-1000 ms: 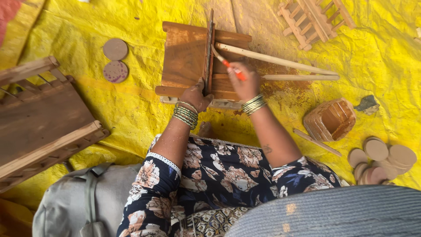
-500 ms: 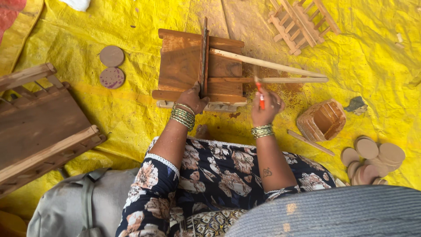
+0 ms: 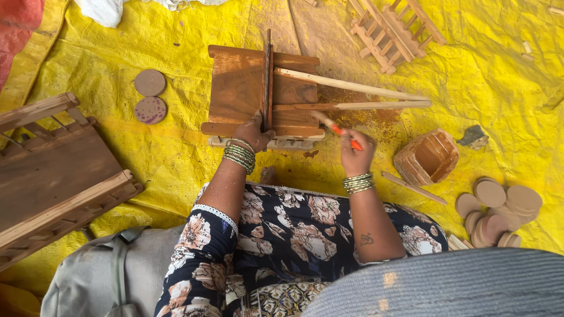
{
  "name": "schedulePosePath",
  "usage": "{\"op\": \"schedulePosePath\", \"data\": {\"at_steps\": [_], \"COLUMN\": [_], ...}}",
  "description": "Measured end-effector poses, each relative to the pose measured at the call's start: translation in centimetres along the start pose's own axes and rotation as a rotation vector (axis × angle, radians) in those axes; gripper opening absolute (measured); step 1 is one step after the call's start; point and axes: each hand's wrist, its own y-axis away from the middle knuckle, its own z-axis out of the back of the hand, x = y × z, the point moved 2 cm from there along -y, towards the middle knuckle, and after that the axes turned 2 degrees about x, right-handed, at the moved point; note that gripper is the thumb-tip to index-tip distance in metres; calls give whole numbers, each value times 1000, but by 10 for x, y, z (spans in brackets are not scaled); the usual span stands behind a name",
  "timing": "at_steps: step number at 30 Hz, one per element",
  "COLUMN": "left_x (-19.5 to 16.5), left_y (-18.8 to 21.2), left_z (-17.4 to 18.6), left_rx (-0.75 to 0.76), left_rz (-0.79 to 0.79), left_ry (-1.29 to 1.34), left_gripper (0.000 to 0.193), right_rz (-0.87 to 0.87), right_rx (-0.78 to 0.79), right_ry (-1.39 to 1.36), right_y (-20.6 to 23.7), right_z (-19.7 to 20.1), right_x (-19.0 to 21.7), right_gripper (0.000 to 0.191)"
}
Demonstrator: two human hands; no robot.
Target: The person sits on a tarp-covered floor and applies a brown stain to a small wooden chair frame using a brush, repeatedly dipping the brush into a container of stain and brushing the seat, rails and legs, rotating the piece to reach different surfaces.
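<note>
A small brown wooden stool-like frame (image 3: 241,88) lies on the yellow sheet in front of me. My left hand (image 3: 254,132) presses on its near edge, next to an upright thin wooden slat (image 3: 267,76). Two long pale wooden sticks (image 3: 358,88) jut from the frame to the right. My right hand (image 3: 356,151) is closed around an orange-handled tool (image 3: 342,131), whose tip points up-left at the lower stick. Both wrists wear bangles.
A large wooden frame (image 3: 53,170) lies at the left. Two round discs (image 3: 150,94) sit left of the stool. A small wooden basket (image 3: 427,157), a pile of round discs (image 3: 496,211) and a slatted rack (image 3: 390,26) lie to the right. A grey bag (image 3: 100,276) is at bottom left.
My right hand has drawn back from the frame toward me and to the right, still holding the orange-handled tool. My left hand stays on the frame's near edge.
</note>
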Motion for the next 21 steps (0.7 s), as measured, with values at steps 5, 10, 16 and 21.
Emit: {"op": "schedulePosePath", "data": {"at_steps": [5,10,16,21], "left_x": [2,4,6,4], "left_y": [-3,-5,-2,-1], "left_z": [-3,-6,-6,-6], "left_rx": [-7,-1,-14,-5], "left_rz": [-11,-21,-49,-30], "left_ry": [19,-1,76,50], "left_gripper": [90,91,91,90], "right_rz": [251,389,386,157], "right_rx": [-14,195,159,144], "right_ry": [346,250,-78,-20], "right_y": [24,62,73,61], "right_z": [10,-34,-29,-21], "right_x": [32,82,82,31], "right_gripper": [3,7,10,10]}}
